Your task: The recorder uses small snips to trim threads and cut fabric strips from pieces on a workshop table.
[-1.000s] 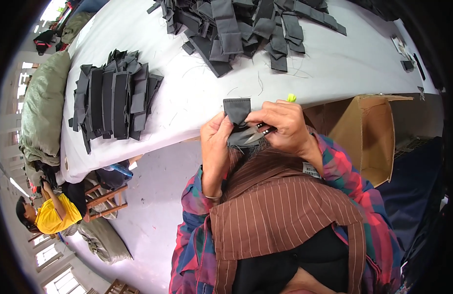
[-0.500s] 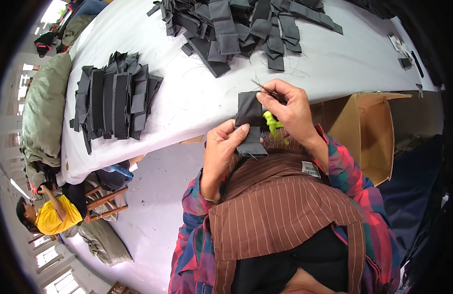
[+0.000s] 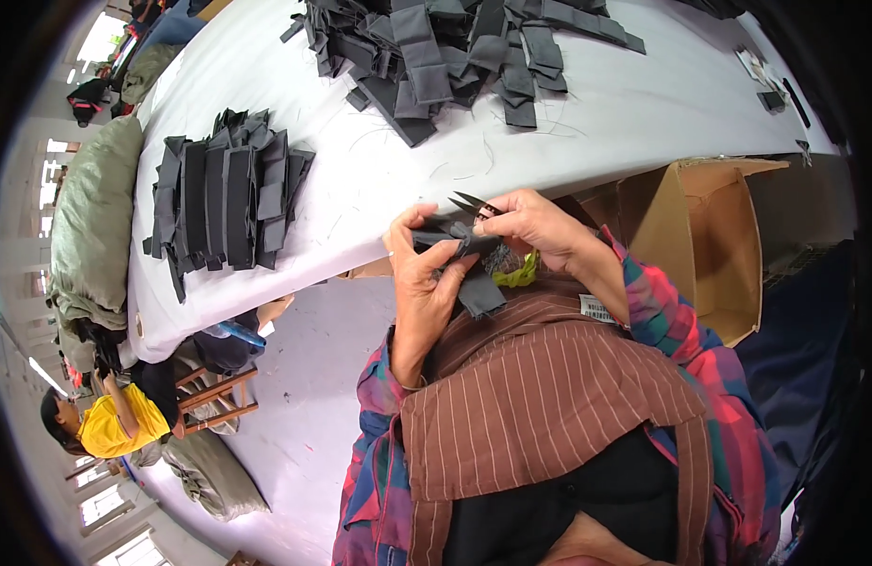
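My left hand [image 3: 415, 274] is closed on a dark grey fabric piece [image 3: 481, 291], which is bent and bunched, its lower end hanging over my apron. Close against it, my right hand [image 3: 535, 228] grips small dark scissors [image 3: 472, 204]. Their blades stand apart and point left, just above the fabric. Below the right hand dangles a bright yellow-green strip [image 3: 518, 273]; where it is fastened is hidden. On the white-covered table [image 3: 360, 179], a neat stack of similar grey pieces [image 3: 224, 198] lies at left, and a loose heap of them [image 3: 422, 57] at the far side.
An open cardboard box [image 3: 724, 255] stands to the right below the table edge. Loose threads lie on the cloth. A stuffed green sack [image 3: 94, 217] leans at the table's left end. A person in a yellow shirt [image 3: 125, 423] sits beyond it at lower left.
The fabric piece, held flatter before, is now folded and bunched. My right hand has come down and left, bringing the scissors near my left fingers, with the blades now visibly apart.
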